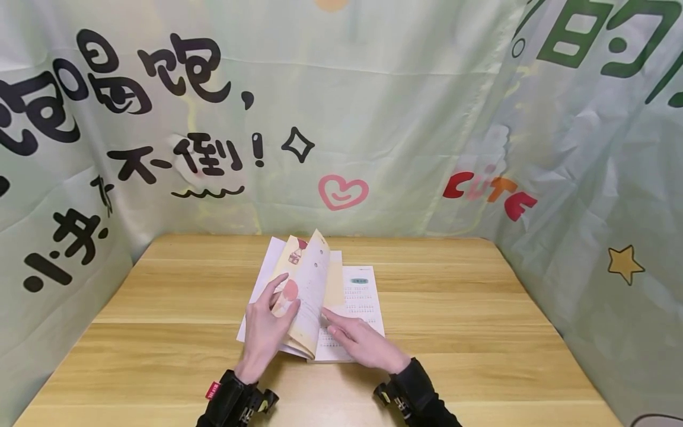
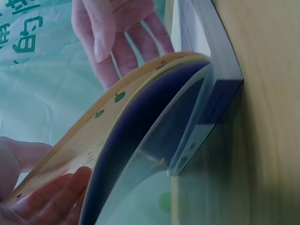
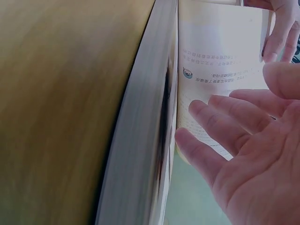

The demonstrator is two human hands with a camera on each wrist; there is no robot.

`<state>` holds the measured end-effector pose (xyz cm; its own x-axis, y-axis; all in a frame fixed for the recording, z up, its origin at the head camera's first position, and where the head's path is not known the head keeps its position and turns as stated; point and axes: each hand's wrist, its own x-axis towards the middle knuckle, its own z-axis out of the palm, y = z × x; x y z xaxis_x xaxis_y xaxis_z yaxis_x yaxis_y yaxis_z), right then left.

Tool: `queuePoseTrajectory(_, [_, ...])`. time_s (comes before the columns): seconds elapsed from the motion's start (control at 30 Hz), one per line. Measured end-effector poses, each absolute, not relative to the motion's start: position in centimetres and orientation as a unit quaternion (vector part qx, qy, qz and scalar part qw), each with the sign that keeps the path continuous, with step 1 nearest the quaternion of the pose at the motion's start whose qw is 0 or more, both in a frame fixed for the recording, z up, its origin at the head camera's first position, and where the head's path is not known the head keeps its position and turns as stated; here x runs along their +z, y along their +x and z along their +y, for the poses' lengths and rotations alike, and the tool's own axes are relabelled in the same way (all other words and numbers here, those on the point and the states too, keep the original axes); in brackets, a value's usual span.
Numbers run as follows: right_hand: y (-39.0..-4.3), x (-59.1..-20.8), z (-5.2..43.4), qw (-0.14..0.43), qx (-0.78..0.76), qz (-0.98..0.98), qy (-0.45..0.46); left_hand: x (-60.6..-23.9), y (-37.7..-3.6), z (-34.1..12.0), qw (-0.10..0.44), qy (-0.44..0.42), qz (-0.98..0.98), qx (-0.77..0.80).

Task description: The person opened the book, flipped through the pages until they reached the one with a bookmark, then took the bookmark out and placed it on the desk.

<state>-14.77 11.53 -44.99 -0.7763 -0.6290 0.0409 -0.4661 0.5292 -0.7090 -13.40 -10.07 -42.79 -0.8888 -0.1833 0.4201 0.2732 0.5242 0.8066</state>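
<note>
A thin book (image 1: 364, 296) lies open on the wooden table (image 1: 480, 332), right in front of me. My left hand (image 1: 265, 326) holds up its yellow illustrated cover leaf (image 1: 312, 276), which curves upward from the spine. In the left wrist view the leaf (image 2: 108, 117) passes between that hand's fingers (image 2: 51, 199) and thumb. My right hand (image 1: 361, 342) rests flat, fingers straight, on the printed right page. The right wrist view shows those fingers (image 3: 220, 131) on the white page (image 3: 215, 47), beside the stack of page edges (image 3: 140, 122).
Pale green printed fabric (image 1: 405, 118) walls in the table at the back and both sides. Bare wood (image 1: 160, 332) lies to the left and right of the book. Dark wrist straps (image 1: 235, 400) sit on both forearms.
</note>
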Motion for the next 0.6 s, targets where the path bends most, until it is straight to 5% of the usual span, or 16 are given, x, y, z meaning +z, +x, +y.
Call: queuePoseTrajectory(0.6, [-14.2, -45.3, 11.0, 0.112, -0.318, 0.875, -0.347, -42.7, -14.2, -12.2, 0.216, -0.033, -0.889, -0.403])
